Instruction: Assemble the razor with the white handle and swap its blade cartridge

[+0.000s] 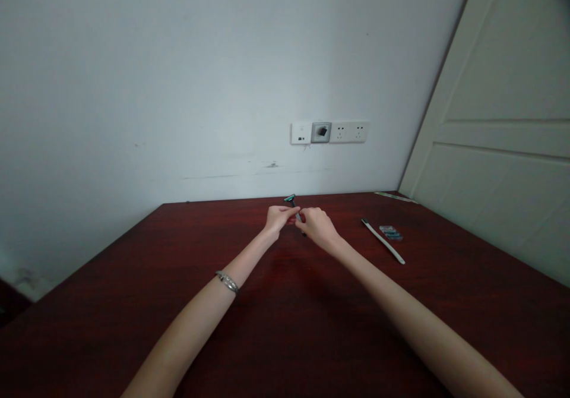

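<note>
A razor [290,198] with a green-edged head and a dark and grey handle is held up over the table between both hands. My left hand [279,215] pinches the handle from the left, just below the head. From the right, my right hand [317,222] has its fingers closed round the lower handle, whose dark end peeps out beneath. Parts of the handle are hidden by the fingers. To the right lies a long white toothbrush-like stick [383,243] with a dark tip. Beside it sits a small clear plastic case [390,233] with dark pieces inside.
The dark red wooden table [285,327] meets a white wall at the back, where a row of sockets [329,132] is mounted. A thin pale strip [395,196] lies at the far right edge. A white panelled door [499,130] stands along the right side.
</note>
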A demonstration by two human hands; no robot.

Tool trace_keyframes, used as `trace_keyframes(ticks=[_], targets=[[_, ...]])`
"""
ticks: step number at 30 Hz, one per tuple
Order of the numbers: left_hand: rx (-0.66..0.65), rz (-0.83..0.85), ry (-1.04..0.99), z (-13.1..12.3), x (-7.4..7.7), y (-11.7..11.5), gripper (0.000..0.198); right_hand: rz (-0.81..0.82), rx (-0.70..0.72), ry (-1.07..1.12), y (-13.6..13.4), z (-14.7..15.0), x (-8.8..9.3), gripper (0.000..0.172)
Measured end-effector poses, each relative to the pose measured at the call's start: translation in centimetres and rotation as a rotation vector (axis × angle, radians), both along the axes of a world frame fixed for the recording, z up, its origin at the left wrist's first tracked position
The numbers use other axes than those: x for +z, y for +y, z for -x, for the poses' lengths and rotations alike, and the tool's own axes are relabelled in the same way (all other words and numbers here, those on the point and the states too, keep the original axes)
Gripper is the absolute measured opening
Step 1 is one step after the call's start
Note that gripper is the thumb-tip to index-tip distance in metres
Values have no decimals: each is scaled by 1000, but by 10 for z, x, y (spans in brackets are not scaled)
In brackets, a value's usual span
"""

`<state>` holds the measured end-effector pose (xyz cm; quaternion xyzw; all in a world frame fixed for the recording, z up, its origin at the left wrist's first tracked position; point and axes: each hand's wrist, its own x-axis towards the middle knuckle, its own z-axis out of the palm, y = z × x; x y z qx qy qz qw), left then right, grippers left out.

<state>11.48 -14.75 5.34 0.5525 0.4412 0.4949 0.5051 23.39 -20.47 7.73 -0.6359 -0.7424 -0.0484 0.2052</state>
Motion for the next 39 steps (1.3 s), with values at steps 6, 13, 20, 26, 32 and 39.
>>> trace_keyframes(ticks=[6,13,20,26,32,39], targets=[[13,-63,210,6,1,8,23,-12,-17,-117,-14,2,6,34],[30,-49,595,49,-4,29,18,-37,-154,-191,-19,-46,6,40],[-13,111,843,82,-10,39,20,133,-345,-272,-16,-113,-7,44],[-80,173,1017,88,-11,39,18,289,-402,-290,-15,-153,-22,38],[-135,143,1167,87,-15,37,15,346,-426,-300,-17,-168,-32,33],[-168,68,1320,85,-13,30,21,385,-433,-281,-14,-180,-46,34]])
